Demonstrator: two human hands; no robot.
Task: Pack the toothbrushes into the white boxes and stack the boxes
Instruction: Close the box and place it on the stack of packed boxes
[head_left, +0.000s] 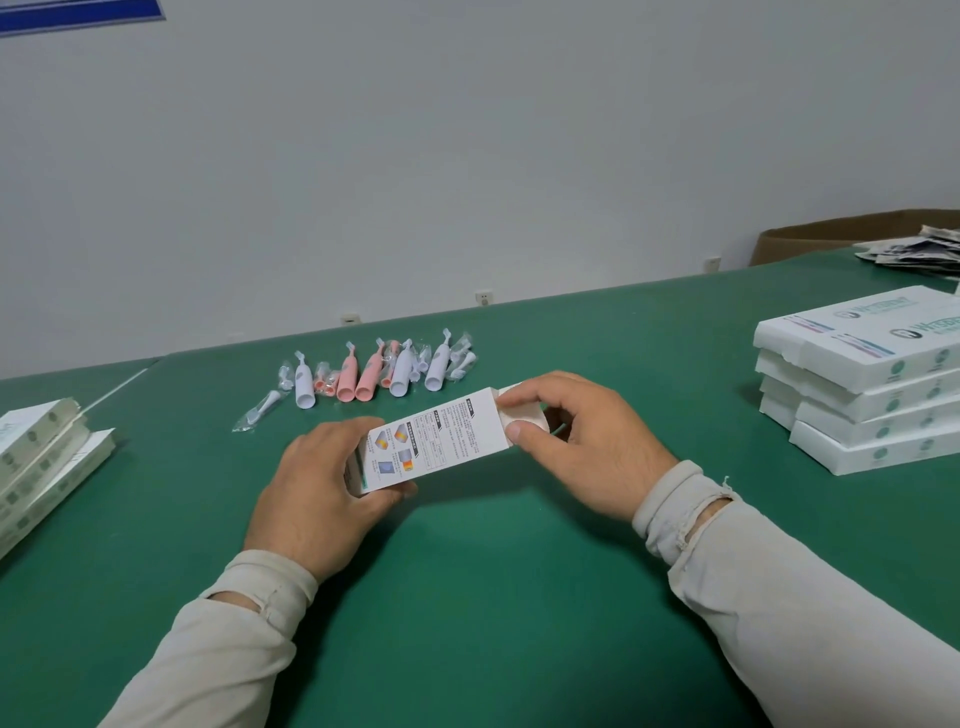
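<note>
Centre frame, above green counter (467, 597): left hand (317, 493) gripped near end of printed white cardboard box (431, 441); right hand (582, 447) pinched its end flap. Risk: flap creasing if forced; pink-and-white toothbrushes (374, 371) lay unpacked behind.

The small printed text on the white cardboard box (434, 441) is too fine to read, and the left hand (317, 493) covers its near end. The stack of white boxes at the right (857, 395) and the flat cartons at the left (36, 462) run past the frame edges.
</note>
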